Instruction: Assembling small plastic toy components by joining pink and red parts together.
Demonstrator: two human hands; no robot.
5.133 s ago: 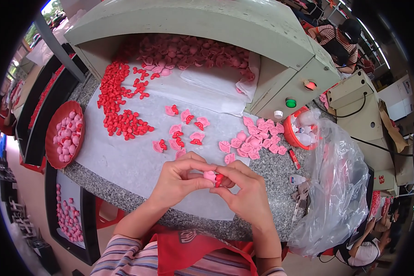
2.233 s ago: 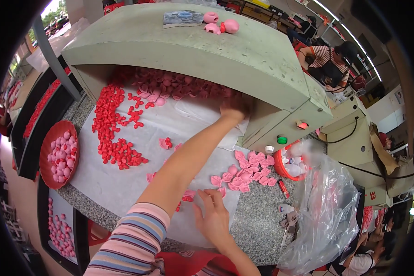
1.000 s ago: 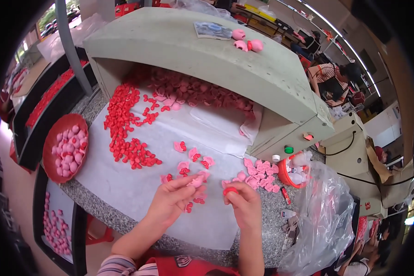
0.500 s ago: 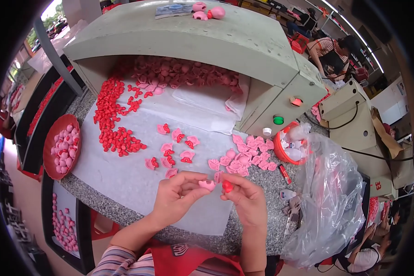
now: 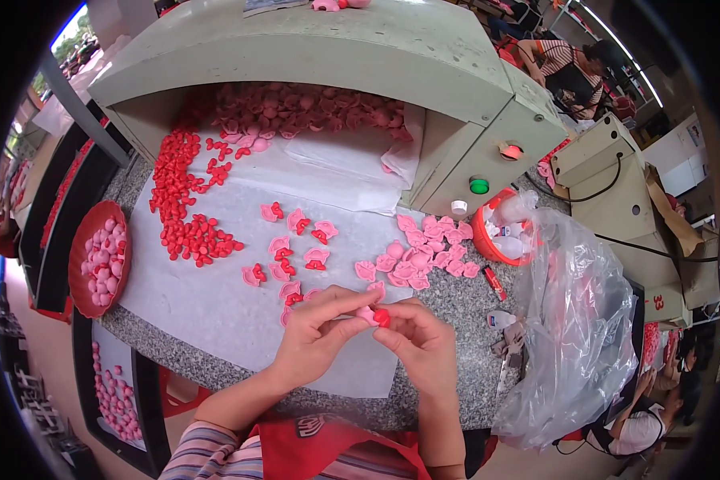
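My left hand [image 5: 316,336] and my right hand [image 5: 420,344] meet over the near edge of the white sheet [image 5: 216,288]. Together they pinch a small pink piece [image 5: 368,314] with a small red piece [image 5: 382,318] pressed against it. Just beyond my fingers lie several joined pink-and-red pieces [image 5: 296,248]. A loose pile of plain pink pieces [image 5: 420,256] lies to the right of them. A heap of small red pieces [image 5: 188,208] sits at the left of the sheet.
A grey-green machine hood [image 5: 312,56] covers more pink pieces [image 5: 296,108] at the back. A red dish of pink balls [image 5: 96,256] stands left. A red bowl [image 5: 496,236] and a clear plastic bag [image 5: 576,320] sit right. Another person [image 5: 568,64] works behind.
My right arm reached far to the pink pile, then came back. Both hands have drawn together near the table edge, holding a pink and a red piece between them.
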